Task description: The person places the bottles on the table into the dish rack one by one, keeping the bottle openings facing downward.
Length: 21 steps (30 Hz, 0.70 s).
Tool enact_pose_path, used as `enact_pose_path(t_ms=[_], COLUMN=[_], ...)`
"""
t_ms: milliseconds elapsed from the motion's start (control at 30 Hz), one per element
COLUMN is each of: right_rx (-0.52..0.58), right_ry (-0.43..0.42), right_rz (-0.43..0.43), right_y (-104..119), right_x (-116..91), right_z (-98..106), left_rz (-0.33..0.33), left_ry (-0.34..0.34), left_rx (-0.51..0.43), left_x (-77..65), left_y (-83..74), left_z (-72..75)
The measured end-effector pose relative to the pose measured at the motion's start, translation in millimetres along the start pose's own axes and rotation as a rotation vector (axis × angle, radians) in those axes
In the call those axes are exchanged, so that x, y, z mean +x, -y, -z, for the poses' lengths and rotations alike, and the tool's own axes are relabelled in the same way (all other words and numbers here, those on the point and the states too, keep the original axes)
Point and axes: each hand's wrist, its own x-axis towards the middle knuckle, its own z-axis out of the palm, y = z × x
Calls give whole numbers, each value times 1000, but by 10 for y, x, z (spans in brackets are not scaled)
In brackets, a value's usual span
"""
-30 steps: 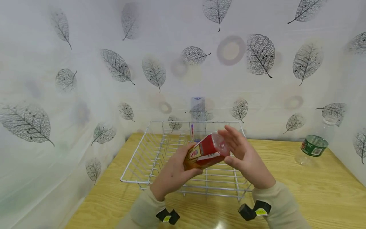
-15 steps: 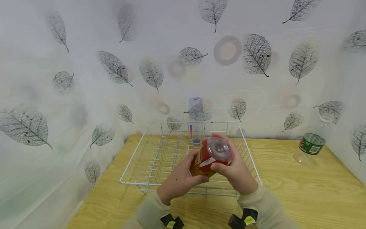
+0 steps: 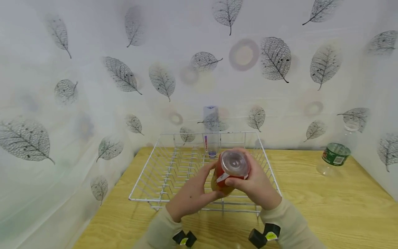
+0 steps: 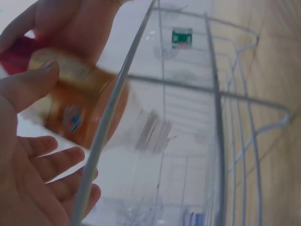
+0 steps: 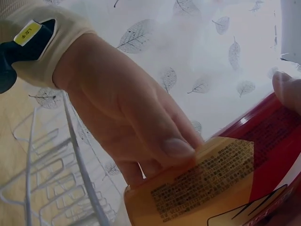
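Observation:
Tilted over a white wire rack (image 3: 146, 200) is a clear plastic bottle (image 3: 235, 163) with a red and orange label. Its round base faces the head camera, and the left wrist view shows its clear neck (image 4: 153, 134) pointing away and down. My left hand (image 3: 191, 197) holds the labelled body, its thumb (image 5: 176, 148) against the orange part and its fingers partly hidden behind. Nearer the base, my right hand (image 3: 261, 188) grips the red part from the right. One finger or thumb of that hand appears at the right wrist view's edge.
A tall clear container (image 3: 211, 121) with a purple-red marking stands at the rack's back. Another clear bottle (image 3: 335, 154) with a green label stands at the right rear of the wooden table (image 3: 311, 207). A leaf-patterned white curtain (image 3: 186, 31) closes off the back and sides.
My right hand has come in from the right and taken hold of the bottle near its base. The bottle has turned so its base faces the head camera more fully. My left hand stays on it.

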Motion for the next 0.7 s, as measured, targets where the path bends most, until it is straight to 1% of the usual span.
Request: enact_pose_path(t_ms=[133,200,367,467,600,700], right_rx=[-41,-58,-77,-89,-95,-94], right_ry=[-1,-7,-21,-30,-50,-57], right_rz=[-15,-33,-65,-85,-120,-137], right_y=[37,59,75,78,84,80], right_x=[8,15,32,41,42,44], right_z=[78,120,220,269,316,337], left_rz=[44,66,133,196,294,339], left_ry=[-34,-56,-80,-80,-73,-75], left_rx=[113,176,322,340,296,285], left_x=[-45,-72,-181,-289,-439,-535], left_y=[50,101,304,455,647,772], left_z=[157,248,528,727,966,1122])
